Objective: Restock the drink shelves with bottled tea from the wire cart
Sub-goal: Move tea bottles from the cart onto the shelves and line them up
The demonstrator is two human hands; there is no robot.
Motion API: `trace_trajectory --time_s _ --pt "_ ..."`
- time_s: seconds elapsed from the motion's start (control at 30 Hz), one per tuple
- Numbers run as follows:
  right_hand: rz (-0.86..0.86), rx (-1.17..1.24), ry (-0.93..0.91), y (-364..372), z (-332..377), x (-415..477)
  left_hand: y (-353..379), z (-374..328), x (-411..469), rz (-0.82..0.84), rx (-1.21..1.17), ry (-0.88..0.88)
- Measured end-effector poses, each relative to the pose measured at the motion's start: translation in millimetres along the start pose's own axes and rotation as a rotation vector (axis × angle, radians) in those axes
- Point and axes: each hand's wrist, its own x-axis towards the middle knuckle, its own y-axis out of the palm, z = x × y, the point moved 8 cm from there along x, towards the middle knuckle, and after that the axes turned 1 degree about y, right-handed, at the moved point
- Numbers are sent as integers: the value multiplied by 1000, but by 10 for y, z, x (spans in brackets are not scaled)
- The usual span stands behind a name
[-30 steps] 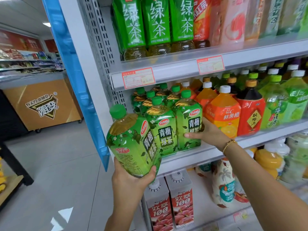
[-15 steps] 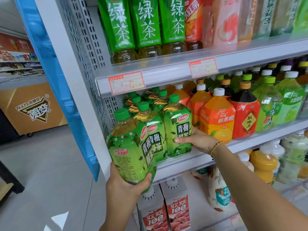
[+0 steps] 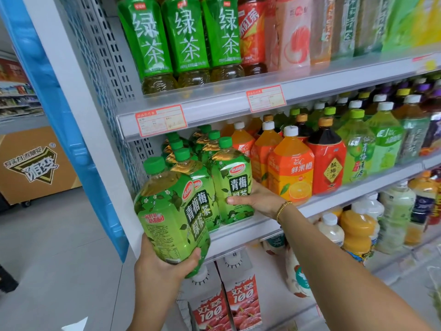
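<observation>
Restocking midway: green plum tea rows already deep at the middle shelf's left end.
Left hand wrapped around another bottle, unplaced; right hand clasps the front bottle.

Pretty bright, even store lighting, nothing harsh. Soft shadows sit under each shelf edge, and the floor at lower left has a white glare patch near the bottom edge. The clear price strip and the green bottles up top catch a bit of sheen. Centre is sharp, labels read fine. The right edge goes smeary and washed out, especially upper right. Wide-angle bend tilts the blue post on the left.
</observation>
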Motion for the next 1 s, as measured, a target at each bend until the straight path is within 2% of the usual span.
trace_trajectory --time_s 0.17,0.3,0.43,0.6,0.63,0.77,0.9,1.0 --pt "-31 -101 25 -50 21 -97 130 -59 -4 48 -52 -4" --pt "-202 -72 -2 -305 138 -391 299 -189 63 101 -70 17" --pt "-399 33 -157 -541 485 -930 579 -309 133 214 -117 23" --pt "-161 -44 -284 -327 812 -1287 1042 -408 210 314 -93 40" --pt "-190 -63 -304 -317 887 -1338 1148 -497 212 334 -73 75" --pt "-502 -112 -422 -510 1059 -1510 1546 -813 238 429 26 200" --pt "-739 -152 -424 -796 955 -1619 1607 -1191 397 587 177 337" --pt "-787 -221 -420 -859 930 -1629 1413 -1564 732 473 404 572"
